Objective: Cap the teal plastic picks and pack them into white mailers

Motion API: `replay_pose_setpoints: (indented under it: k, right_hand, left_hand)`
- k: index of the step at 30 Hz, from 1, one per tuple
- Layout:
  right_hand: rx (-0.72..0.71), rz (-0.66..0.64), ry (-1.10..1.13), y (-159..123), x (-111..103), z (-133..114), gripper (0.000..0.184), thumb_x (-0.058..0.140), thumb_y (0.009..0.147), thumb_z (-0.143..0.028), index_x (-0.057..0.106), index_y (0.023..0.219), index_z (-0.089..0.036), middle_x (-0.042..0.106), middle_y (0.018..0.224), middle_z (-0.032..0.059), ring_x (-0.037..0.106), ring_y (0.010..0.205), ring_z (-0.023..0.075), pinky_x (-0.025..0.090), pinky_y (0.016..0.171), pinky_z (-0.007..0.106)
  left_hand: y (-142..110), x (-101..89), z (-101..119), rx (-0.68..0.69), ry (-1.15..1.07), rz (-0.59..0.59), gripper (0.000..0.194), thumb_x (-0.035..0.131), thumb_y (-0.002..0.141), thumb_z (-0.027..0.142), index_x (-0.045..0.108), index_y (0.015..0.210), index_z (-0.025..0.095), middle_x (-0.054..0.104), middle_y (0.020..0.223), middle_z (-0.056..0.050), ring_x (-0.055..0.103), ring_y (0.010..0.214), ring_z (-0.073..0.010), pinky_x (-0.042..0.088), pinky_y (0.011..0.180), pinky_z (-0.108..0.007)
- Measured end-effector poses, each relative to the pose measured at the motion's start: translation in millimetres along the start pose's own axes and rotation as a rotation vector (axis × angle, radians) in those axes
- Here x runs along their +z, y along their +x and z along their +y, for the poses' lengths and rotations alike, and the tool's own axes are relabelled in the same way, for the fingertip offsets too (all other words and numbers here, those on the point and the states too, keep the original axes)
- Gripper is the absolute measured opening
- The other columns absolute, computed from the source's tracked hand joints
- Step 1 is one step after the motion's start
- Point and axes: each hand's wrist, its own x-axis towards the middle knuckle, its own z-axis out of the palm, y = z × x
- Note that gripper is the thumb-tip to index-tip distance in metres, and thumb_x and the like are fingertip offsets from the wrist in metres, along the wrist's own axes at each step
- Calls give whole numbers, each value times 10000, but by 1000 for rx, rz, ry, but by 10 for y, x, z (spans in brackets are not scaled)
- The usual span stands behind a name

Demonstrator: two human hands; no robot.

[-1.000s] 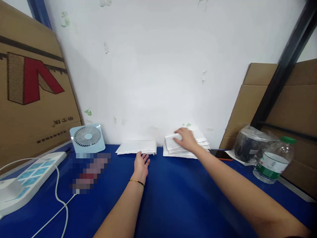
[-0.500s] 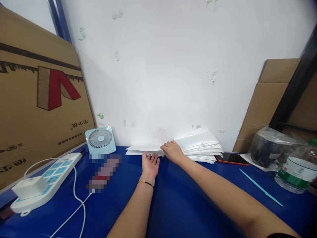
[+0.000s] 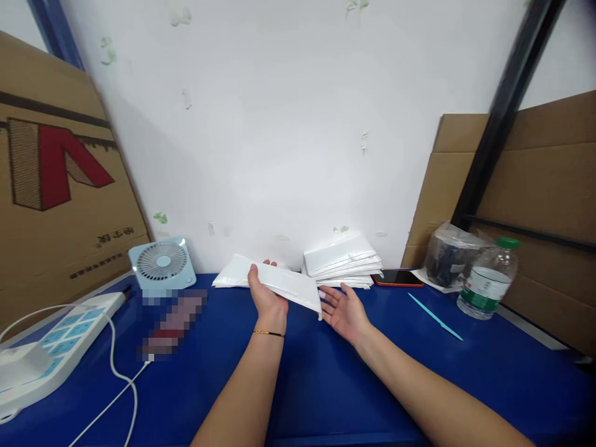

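Note:
A flat white packet (image 3: 291,284), like a paper or plastic envelope, is in my left hand (image 3: 269,299), thumb on top and fingers behind it. It is tilted above the blue table, its right end lower. My right hand (image 3: 345,312) is beside that right end, palm turned up and fingers apart; whether the fingertips touch it I cannot tell. Behind and left of the held packet, another white packet (image 3: 228,276) shows in part by the wall. Right of it rises a stack of similar white packets (image 3: 342,261).
On the left are a light blue fan (image 3: 162,264), a power strip (image 3: 65,335) with cables and a blurred-out object (image 3: 172,326). To the right lie a phone (image 3: 398,278), a teal stick-like tool (image 3: 435,316), a wrapped dark object (image 3: 444,261) and a water bottle (image 3: 488,279). Cardboard (image 3: 554,186) stands at the right.
My left hand has taken hold of a white packet and lifted it off the table. My right hand has moved right and turned palm up, fingers spread. The view has shifted to the right.

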Motion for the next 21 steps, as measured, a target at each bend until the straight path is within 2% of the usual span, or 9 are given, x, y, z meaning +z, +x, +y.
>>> replay_pose_setpoints:
  k: [1,3,6,9,13,16,18,21]
  right_hand:
    - [109,0,143,38,1,42,515,177,878,-497,555,1011,-173,617,1020,130,620,893,229,498,710,380]
    - [235,-21,372,91,6,81,472,221,876,-482,562,961,-167,646,904,106,639,789,205,504,666,347]
    - [276,-30,559,109,-12,66,357,304,873,-408,572,925,-178,664,786,54,640,711,166,504,672,306]
    - [289,50,586,104,-62,24,265,360,857,-345,571,897,-190,664,708,20,642,671,158,506,635,292]
    - [318,199,487,97,-112,1,205,455,814,-360,560,846,-187,620,583,-6,606,522,156,474,480,260]
    - [285,230,344,93,-123,30,229,572,741,-416,542,777,-191,541,483,-34,515,384,132,371,345,215]
    - [224,234,219,112,-158,49,282,572,735,-468,527,736,-190,477,438,-45,448,330,112,300,299,199]
    - [67,330,-153,178,-329,25,350,468,794,-517,514,703,-182,453,439,-36,417,320,98,264,287,197]
  left_hand:
    - [-90,85,-40,26,-29,-7,443,408,776,553,531,998,190,586,997,-59,574,964,-187,475,782,-279]
    - [-258,235,-133,81,-35,-66,427,464,766,517,547,1017,182,591,1021,-66,560,1008,-201,467,801,-292]
    - [-445,394,-244,203,32,-205,384,502,776,465,557,1032,184,601,1024,-64,554,1034,-206,454,822,-298]
    - [-548,491,-290,312,129,-295,326,526,786,414,560,1030,200,609,1027,-51,567,1021,-200,441,848,-304]
    - [-605,569,-316,392,215,-332,320,542,791,383,541,1060,209,590,1094,-50,565,1038,-190,418,904,-306]
    - [-607,588,-352,385,189,-311,333,534,798,381,514,1086,215,585,1099,-51,568,1033,-182,430,900,-306]
    - [-599,579,-376,371,162,-280,345,536,795,375,496,1105,228,592,1075,-42,578,1013,-173,443,888,-305]
    - [-587,538,-397,372,132,-209,359,539,792,370,483,1125,249,588,1085,-27,584,1001,-160,449,891,-296]
